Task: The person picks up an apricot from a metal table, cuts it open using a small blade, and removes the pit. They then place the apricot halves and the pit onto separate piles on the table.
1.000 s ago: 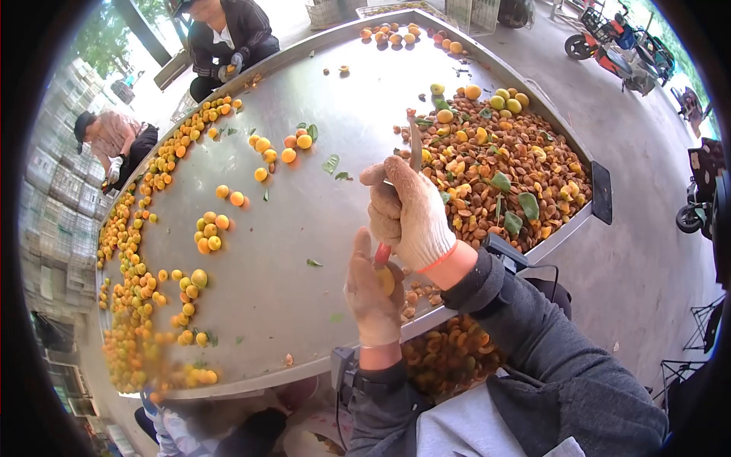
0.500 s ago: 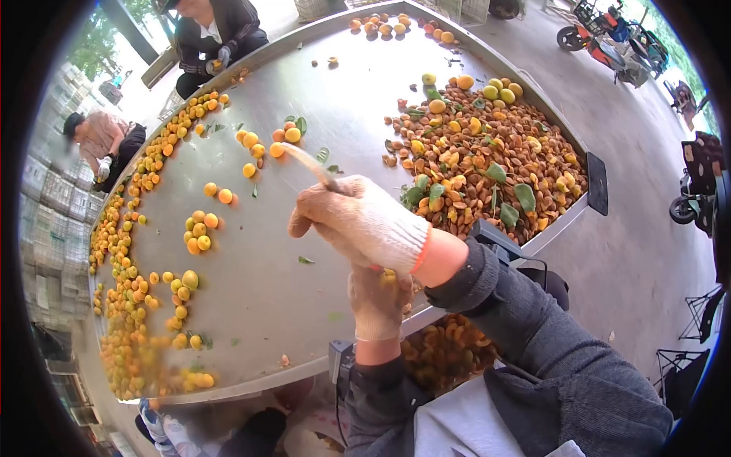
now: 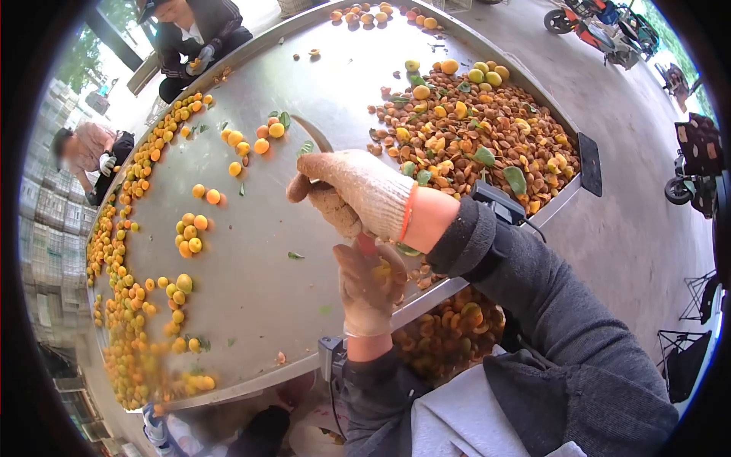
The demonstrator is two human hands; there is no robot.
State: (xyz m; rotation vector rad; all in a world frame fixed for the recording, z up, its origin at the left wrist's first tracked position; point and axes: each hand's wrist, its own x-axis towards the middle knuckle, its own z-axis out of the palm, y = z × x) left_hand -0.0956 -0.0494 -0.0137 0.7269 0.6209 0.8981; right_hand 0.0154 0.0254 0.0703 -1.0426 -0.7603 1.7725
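Observation:
My right hand (image 3: 354, 190), in a soiled knit glove with an orange-edged cuff, is closed around a curved knife. Its blade (image 3: 314, 132) points up and away over the table, and the red handle (image 3: 367, 244) shows below my fist. Just beneath, my gloved left hand (image 3: 365, 293) is closed on a yellow-orange apricot (image 3: 383, 272), partly covered by the fingers. Both hands are over the near edge of the metal table (image 3: 259, 297). Beyond my right hand lies a big heap of brown apricot pits (image 3: 487, 141) mixed with fruit pieces and leaves.
Whole apricots (image 3: 118, 297) line the table's left side, with small clusters (image 3: 190, 232) farther in. Halved apricots (image 3: 449, 335) fill a space below the near rim. A dark flat device (image 3: 589, 164) is at the right corner. Two people (image 3: 198, 38) sit across the table.
The knife blade has swung from pointing up-left to a steeper angle. My right hand has risen off my left, exposing the red handle. The whole view has shifted slightly.

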